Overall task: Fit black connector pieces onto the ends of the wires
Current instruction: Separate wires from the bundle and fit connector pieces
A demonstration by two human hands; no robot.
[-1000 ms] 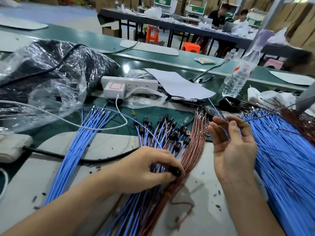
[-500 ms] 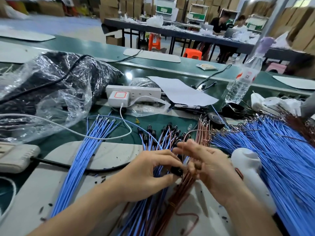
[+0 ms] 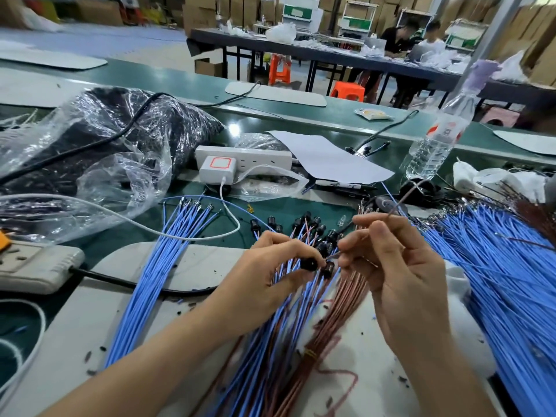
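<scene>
Left hand pinches a black connector. Right hand pinches a brown wire, which slants up and right, its lower tip just right of the connector.

Left hand, right hand pinching (fingertips nearly touching).

Bare hands and forearms

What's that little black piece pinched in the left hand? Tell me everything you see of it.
The black connector piece is small, round and dark, seemingly plastic. The left hand pinches it between thumb and finger above the wire bundles. It faces the right hand, which pinches a thin brown wire aimed at it.
</scene>
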